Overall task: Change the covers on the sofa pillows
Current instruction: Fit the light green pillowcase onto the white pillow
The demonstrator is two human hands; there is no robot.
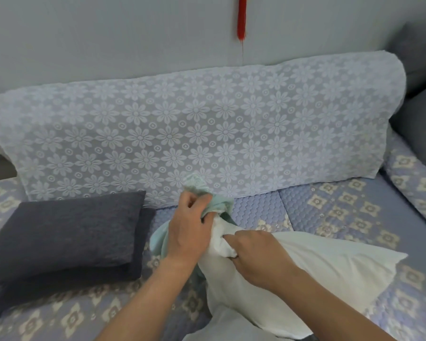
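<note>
A white pillow insert point(305, 274) lies on the sofa seat at the lower right. My right hand point(253, 254) pinches its near-left corner. A pale green cover point(219, 205) is bunched at that corner, and my left hand point(187, 227) grips the bunched fabric. More of the green cover hangs below my left hand. A dark grey pillow point(67, 235) rests flat on the seat to the left, on top of a second dark grey one.
The back cushion point(207, 129) carries a white floral lace cloth. The seat point(330, 205) has a blue quilted cover with flower prints. Grey cushions point(418, 124) stand at the right corner. A red tassel point(242, 18) hangs on the wall.
</note>
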